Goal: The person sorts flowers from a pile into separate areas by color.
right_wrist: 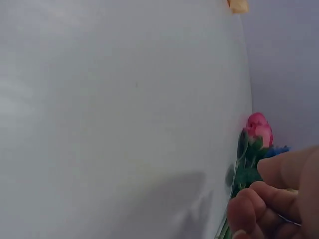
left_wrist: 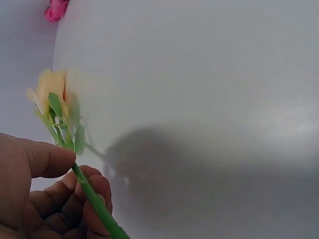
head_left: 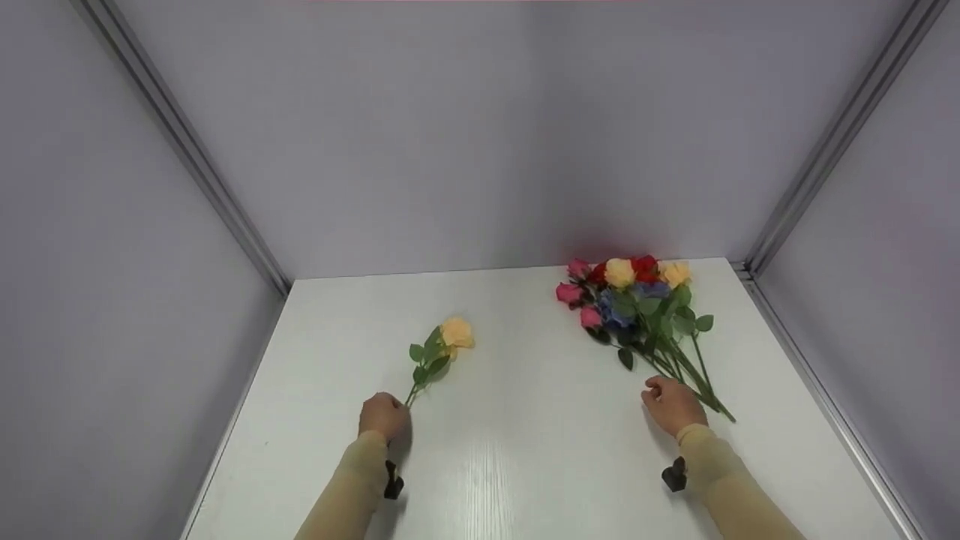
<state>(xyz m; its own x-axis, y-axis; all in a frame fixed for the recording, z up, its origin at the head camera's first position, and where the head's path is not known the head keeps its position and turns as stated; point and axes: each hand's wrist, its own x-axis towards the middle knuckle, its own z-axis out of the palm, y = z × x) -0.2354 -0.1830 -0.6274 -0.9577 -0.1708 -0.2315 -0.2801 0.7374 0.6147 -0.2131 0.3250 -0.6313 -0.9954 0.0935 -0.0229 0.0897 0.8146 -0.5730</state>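
Note:
A single peach rose (head_left: pixel 456 332) lies on the white table (head_left: pixel 525 457), its green stem running down to my left hand (head_left: pixel 384 416). In the left wrist view, thumb and fingers of that hand (left_wrist: pixel 75 172) pinch the stem (left_wrist: pixel 94 201) below the blurred bloom (left_wrist: pixel 50 89). A bunch of flowers (head_left: pixel 637 300), red, pink, peach and blue, lies at the back right. My right hand (head_left: pixel 670 405) rests with curled fingers just left of the bunch's stem ends (head_left: pixel 705 394). The right wrist view shows its curled fingers (right_wrist: pixel 269 199) beside a pink rose (right_wrist: pixel 258 129). Whether they hold a stem is unclear.
Plain grey walls close in the table on three sides, with metal frame rails (head_left: pixel 817 172) in the back corners. A wrist camera is strapped under each sleeved forearm. Bare white tabletop lies between the two hands.

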